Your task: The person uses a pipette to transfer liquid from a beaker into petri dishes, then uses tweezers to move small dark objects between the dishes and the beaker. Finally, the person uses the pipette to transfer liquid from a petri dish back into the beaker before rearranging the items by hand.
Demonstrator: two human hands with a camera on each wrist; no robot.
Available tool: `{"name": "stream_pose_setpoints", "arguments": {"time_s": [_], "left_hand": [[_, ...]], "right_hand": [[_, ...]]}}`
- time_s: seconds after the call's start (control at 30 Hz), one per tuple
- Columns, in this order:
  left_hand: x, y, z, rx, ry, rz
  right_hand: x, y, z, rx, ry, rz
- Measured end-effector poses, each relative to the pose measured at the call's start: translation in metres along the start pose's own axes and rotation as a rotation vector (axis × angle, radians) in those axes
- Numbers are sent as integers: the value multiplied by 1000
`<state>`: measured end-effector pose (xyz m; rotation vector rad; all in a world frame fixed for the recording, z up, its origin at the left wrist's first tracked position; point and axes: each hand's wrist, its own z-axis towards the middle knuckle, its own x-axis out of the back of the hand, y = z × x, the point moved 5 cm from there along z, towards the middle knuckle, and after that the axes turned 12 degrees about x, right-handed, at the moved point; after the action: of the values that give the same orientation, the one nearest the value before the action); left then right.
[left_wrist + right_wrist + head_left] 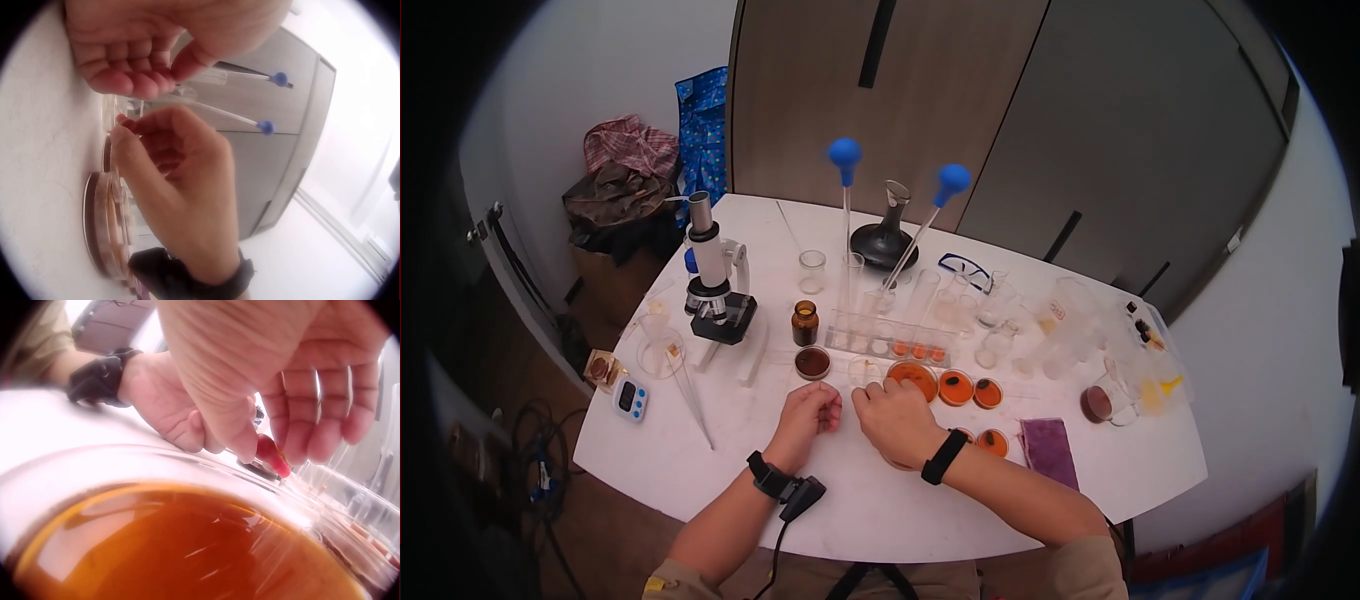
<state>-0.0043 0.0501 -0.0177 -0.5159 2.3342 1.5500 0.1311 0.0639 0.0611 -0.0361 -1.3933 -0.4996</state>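
Observation:
Palm turned up and fingers loosely bent, my left hand (808,412) hovers over the table near the dark-filled petri dish (812,363). It holds nothing visible. Just to its right, my right hand (897,420) pinches a small red object (274,457) between thumb and fingertips; its kind cannot be told. A clear small dish (863,370) lies just beyond those fingertips. Under the right wrist camera spreads a large petri dish of orange gel (181,544). Smaller orange dishes (955,387) with dark spots sit to the right.
Behind the hands stand an amber bottle (804,325) and a tube rack (890,340). Two blue-bulbed pipettes (845,160) rise beyond. A microscope (718,280) and timer (630,398) occupy the left, glassware (990,310) and a purple cloth (1050,450) the right.

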Motion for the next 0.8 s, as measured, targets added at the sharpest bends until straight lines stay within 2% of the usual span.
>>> {"name": "stream_pose_setpoints", "arguments": {"time_s": [0.57,0.8], "left_hand": [[1,-1,4,13,-14,-14],[1,-3,5,-3,-32,-22]], "right_hand": [[1,-1,0,11,-36,-7],[14,5,-3,-50,-35,56]]}}
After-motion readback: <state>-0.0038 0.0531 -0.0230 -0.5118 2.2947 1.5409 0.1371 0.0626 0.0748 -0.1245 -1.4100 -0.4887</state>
